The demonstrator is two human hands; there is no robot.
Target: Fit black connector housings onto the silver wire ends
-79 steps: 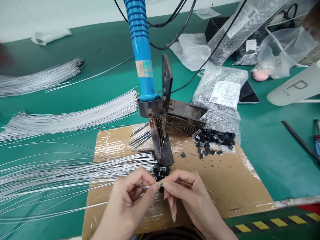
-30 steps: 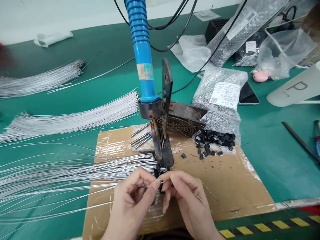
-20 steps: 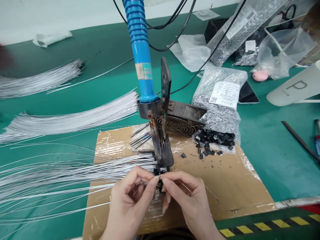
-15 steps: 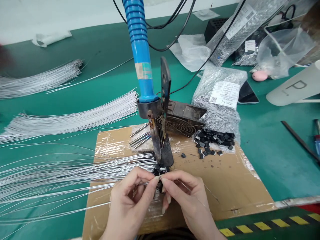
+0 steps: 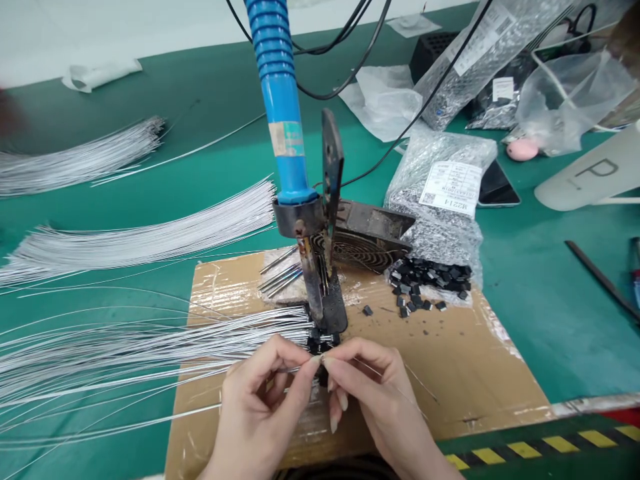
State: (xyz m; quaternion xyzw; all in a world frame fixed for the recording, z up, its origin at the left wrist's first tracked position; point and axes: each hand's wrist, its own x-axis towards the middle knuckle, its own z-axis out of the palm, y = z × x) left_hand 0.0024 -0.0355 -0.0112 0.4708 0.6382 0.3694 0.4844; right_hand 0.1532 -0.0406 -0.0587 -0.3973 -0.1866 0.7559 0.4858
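Observation:
My left hand (image 5: 263, 417) and my right hand (image 5: 377, 400) meet fingertip to fingertip over a taped cardboard sheet (image 5: 465, 363). Both are closed in a pinch on a thin white wire (image 5: 300, 369) that runs left from the fingers. A small dark part may sit at the pinch; I cannot make it out. Just beyond the fingers stands a blue-handled soldering iron (image 5: 283, 120) in its dark metal stand (image 5: 333, 293), tip pointing down. A few small black components (image 5: 320, 341) lie at the stand's base.
Bundles of thin white wires (image 5: 125, 347) fan across the green table (image 5: 550, 293) at the left. Loose black components (image 5: 425, 280) spill from a bubble-wrap bag (image 5: 440, 193) at the right. Plastic bags, cables, a phone and a black rod lie further right. A yellow-black striped edge (image 5: 550, 447) marks the table's front.
Both hands have stayed pinched together in front of the iron stand, shifting only slightly. The right fingers have adjusted their hold on the wire.

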